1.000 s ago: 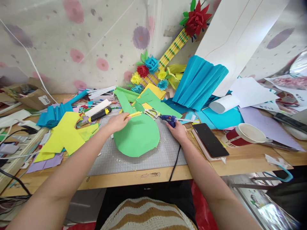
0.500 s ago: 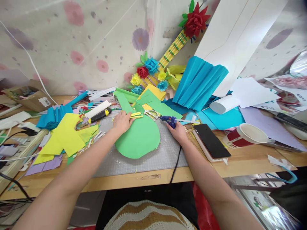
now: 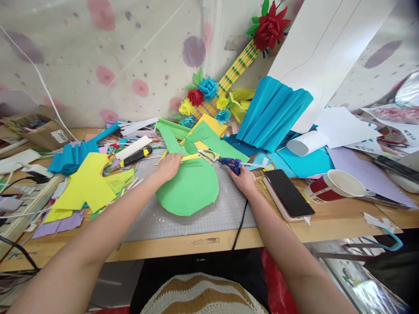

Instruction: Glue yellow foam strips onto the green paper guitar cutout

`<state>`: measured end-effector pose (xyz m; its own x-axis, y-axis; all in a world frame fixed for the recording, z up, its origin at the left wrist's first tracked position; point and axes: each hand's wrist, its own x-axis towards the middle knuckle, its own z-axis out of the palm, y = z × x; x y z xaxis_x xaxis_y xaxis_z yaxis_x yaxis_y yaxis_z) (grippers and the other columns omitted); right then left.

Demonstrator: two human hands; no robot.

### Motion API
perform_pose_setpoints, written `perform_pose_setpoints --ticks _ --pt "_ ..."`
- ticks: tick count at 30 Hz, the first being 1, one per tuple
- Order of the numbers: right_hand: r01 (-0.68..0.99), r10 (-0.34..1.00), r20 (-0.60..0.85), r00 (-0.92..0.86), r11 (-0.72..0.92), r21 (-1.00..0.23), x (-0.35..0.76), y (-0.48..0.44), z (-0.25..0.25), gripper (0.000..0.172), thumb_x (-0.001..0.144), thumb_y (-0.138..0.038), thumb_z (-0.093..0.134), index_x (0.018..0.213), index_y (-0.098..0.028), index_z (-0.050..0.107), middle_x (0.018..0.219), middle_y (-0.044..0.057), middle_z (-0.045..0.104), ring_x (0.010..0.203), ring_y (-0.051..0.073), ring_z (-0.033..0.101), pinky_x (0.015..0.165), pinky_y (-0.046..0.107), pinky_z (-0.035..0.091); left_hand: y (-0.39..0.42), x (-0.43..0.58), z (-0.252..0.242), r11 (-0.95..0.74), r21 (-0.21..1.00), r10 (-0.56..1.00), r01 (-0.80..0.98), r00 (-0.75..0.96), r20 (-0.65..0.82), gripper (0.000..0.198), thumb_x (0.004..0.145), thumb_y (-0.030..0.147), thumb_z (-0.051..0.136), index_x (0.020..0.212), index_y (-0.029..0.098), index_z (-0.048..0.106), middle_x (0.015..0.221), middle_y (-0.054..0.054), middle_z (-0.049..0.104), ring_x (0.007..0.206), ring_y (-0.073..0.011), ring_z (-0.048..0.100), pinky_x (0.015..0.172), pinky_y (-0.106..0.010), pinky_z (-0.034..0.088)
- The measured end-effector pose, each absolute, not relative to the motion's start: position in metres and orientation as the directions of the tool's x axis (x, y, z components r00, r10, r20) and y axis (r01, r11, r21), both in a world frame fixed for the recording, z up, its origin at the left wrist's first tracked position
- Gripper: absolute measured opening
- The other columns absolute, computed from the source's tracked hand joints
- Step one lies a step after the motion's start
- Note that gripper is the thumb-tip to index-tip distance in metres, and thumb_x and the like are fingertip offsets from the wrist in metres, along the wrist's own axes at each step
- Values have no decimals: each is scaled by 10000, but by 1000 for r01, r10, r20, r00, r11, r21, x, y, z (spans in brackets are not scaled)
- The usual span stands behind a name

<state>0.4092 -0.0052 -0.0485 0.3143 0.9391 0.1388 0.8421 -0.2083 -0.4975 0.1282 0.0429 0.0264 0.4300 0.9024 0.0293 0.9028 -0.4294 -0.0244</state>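
Head view: our green paper round (image 3: 188,194) rests on the cutting mat (image 3: 225,213), already cut to outline; no strip looks fastened to it yet, and how much work remains we cannot tell. Palm down at the round's far-left edge, our left hand (image 3: 170,166) pinches yellow strips (image 3: 190,157) that reach across its far edge. To the round's right, our right hand (image 3: 244,179) grasps a blue glue gun (image 3: 231,164), nozzle toward the scissors (image 3: 211,155) by the round's far-right edge. Both arms stretch forward.
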Motion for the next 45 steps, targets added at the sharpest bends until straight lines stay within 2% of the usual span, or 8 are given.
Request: perform_pose_setpoints --ticks 6,14,18,33,36,39,43,45 --pt "854 938 158 310 -201 -479 411 -4 -51 328 797 -493 486 856 -176 548 885 105 645 864 251 604 671 295 407 77 115 40 -388 -38 922 921 388 5 342 917 261 249 1131 124 477 1085 -154 575 932 -263 598 725 -342 440" --pt "840 941 138 309 -202 -504 410 -4 -48 326 797 -476 501 898 -171 558 923 113 646 888 256 601 684 297 410 104 103 29 -471 -133 882 872 468 -55 418 907 324 291 1289 243 439 1117 -108 517 962 -237 581 774 -321 438" --pt "838 939 136 317 -210 -503 410 -4 -49 332 793 -486 502 889 -174 561 912 109 648 875 255 603 674 295 409 102 100 25 -486 -77 874 870 485 -38 490 910 430 244 1319 228 424 1131 -105 490 1030 -229 540 841 -325 425" --pt "831 940 120 320 -218 -511 409 -5 -45 358 791 -478 504 926 -157 587 924 117 649 867 253 600 693 304 415 117 98 27 -382 48 924 923 381 28 325 843 312 405 1011 200 660 1011 -82 643 940 -219 577 791 -287 426" --pt "808 933 141 331 -203 -553 411 -5 -49 364 771 -490 518 910 -161 590 899 110 649 854 252 599 698 310 425 118 98 34 -303 188 953 934 298 56 265 800 315 479 920 193 680 909 -63 677 832 -202 588 713 -271 428" --pt "745 915 146 376 -205 -635 415 -5 -53 414 720 -543 543 866 -160 595 842 101 646 812 250 592 681 318 429 117 97 45 -217 443 976 870 207 72 218 747 319 554 821 156 681 755 -43 673 691 -173 572 634 -259 420" --pt "573 887 114 448 -187 -798 418 -4 -49 489 637 -604 577 799 -144 606 735 82 625 701 227 573 630 332 425 105 96 64 -107 821 984 561 177 7 253 659 369 672 762 138 667 683 -29 657 619 -138 555 617 -260 433" --pt "435 895 100 435 -112 -893 417 -2 -41 495 605 -603 612 798 -147 607 709 64 617 641 190 557 605 320 429 94 97 70 -16 922 971 386 225 -77 304 593 388 733 756 139 668 695 -30 658 617 -127 564 627 -267 453"
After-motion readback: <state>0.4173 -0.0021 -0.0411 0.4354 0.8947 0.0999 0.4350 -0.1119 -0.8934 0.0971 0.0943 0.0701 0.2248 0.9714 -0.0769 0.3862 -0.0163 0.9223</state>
